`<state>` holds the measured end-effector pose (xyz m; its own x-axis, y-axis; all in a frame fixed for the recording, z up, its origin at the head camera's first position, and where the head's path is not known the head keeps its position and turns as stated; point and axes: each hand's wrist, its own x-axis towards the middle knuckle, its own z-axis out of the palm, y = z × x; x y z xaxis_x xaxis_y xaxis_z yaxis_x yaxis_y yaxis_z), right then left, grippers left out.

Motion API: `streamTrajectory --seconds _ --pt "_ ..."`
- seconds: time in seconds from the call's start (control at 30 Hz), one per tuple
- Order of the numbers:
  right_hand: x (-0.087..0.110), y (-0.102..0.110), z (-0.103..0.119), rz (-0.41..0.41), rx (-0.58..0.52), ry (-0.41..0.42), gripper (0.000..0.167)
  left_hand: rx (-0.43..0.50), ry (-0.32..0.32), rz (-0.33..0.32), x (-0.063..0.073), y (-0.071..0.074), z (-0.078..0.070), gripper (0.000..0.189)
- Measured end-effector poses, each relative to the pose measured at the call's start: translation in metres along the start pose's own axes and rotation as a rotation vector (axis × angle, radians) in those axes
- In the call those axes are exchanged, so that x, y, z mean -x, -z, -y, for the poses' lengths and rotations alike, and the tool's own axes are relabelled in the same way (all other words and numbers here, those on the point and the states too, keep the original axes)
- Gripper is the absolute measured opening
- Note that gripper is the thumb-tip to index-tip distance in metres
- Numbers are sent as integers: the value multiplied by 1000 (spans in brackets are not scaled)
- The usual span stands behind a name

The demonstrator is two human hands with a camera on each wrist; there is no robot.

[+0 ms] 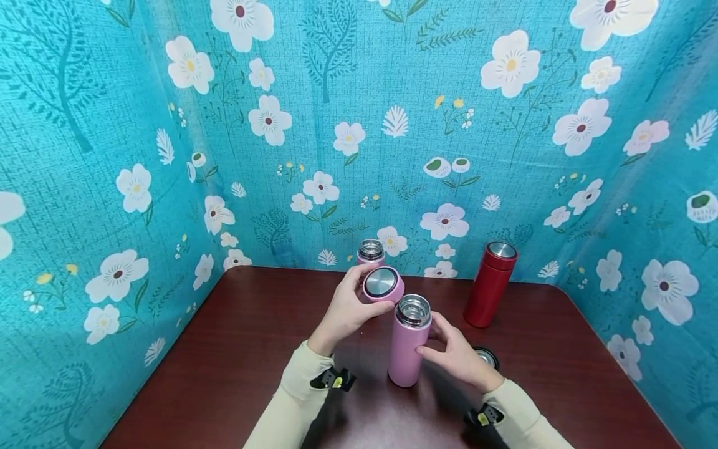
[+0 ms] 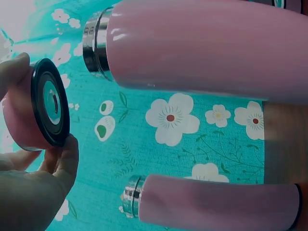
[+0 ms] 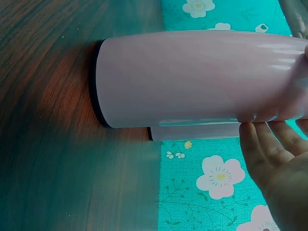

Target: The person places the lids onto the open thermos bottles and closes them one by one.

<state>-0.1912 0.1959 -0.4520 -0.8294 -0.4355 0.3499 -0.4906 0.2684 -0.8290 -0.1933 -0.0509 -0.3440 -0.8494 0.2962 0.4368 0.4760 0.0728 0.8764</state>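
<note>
My left hand grips a pink lid with a steel top, held just above the table and left of an open pink bottle. The bottle stands upright mid-table, and my right hand wraps its side. In the left wrist view the lid shows its black inner rim, pinched between thumb and fingers, with the bottle close by. The right wrist view shows the bottle's body and black base on the wood, my fingers against it.
A second open pink bottle stands at the back by the curtain. To the right stands a red bottle with its lid on. A loose lid lies behind my right hand. Floral curtain walls the brown table on three sides.
</note>
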Motion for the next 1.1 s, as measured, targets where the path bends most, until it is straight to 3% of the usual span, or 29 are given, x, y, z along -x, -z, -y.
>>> streamTrajectory --seconds 0.2,0.47,0.6,0.77,0.97,1.1 --pt "0 1 7 15 -9 -15 60 -34 -39 8 -4 -7 1 63" --pt "1 0 -15 25 -23 -9 60 -105 3 39 -10 -19 34 68" --pt "1 -1 -16 26 -21 -3 59 -116 0 62 -9 -24 37 69" --pt "1 0 2 35 -6 -1 57 -146 -3 92 -9 -29 39 67" --pt "0 0 -18 37 -26 -11 60 -181 -7 113 -10 -31 41 66" --pt "0 2 -18 47 -44 -24 62 -189 -16 123 -11 -31 41 67"
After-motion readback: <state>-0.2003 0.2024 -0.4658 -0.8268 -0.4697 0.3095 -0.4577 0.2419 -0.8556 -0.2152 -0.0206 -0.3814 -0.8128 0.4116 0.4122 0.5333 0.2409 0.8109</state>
